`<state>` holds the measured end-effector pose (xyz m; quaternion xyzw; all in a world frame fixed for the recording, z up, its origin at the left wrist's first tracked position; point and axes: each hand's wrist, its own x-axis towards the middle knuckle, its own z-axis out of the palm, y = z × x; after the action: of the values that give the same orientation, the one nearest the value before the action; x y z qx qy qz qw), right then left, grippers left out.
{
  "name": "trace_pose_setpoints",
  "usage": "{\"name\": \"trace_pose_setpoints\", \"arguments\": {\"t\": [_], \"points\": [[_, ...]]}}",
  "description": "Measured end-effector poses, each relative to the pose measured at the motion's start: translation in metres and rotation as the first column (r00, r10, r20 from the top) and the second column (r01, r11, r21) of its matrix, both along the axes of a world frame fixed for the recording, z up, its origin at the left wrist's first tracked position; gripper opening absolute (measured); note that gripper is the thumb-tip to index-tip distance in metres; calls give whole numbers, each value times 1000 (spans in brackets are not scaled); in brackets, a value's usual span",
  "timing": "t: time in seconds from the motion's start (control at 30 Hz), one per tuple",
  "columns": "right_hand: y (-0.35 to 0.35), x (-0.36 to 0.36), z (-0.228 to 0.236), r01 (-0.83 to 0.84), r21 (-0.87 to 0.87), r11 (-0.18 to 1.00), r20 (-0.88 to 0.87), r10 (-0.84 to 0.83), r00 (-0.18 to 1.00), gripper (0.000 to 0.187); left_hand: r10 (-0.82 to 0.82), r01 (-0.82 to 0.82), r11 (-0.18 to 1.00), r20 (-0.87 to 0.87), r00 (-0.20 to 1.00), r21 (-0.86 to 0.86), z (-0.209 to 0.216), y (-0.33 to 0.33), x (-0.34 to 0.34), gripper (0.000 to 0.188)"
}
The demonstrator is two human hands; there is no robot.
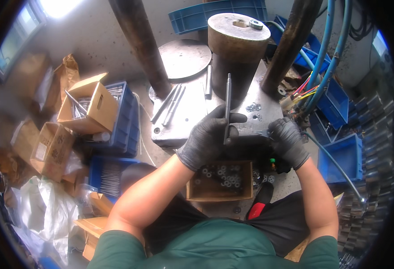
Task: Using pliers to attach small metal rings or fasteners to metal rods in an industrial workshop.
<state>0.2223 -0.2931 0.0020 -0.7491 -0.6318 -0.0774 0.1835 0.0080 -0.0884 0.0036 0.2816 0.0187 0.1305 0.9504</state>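
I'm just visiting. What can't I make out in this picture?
All in the head view:
- The small grey piece by the right hand: too small to identify.
- Part of the metal rod: dark against the left hand, so its lower end is unclear.
- Much of the inside of the blue crate: hidden by the open cardboard box.
- The shiny pieces at far right: blurred, cut off by the dark round rim.
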Motion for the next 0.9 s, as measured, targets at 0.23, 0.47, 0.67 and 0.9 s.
{"name": "trace_pose_setpoints", "arguments": {"t": [0.23,0.47,0.67,0.9], "points": [[-7,-2,-13,77,82,994,-299,-49,953,18,-12,12,997,-4,1000,79,-4,-4,6,73],[0,-59,11,280,161,946,-974,107,198,19,113,-6,927,-264,958,375,-10,-27,8,38],[13,-80,11,361,202,910,-951,270,-151,19,31,112,877,-286,958,468,-9,-43,12,31],[15,-79,7,353,144,925,-963,213,-166,20,31,104,898,-299,954,427,-15,-43,16,34]]}}
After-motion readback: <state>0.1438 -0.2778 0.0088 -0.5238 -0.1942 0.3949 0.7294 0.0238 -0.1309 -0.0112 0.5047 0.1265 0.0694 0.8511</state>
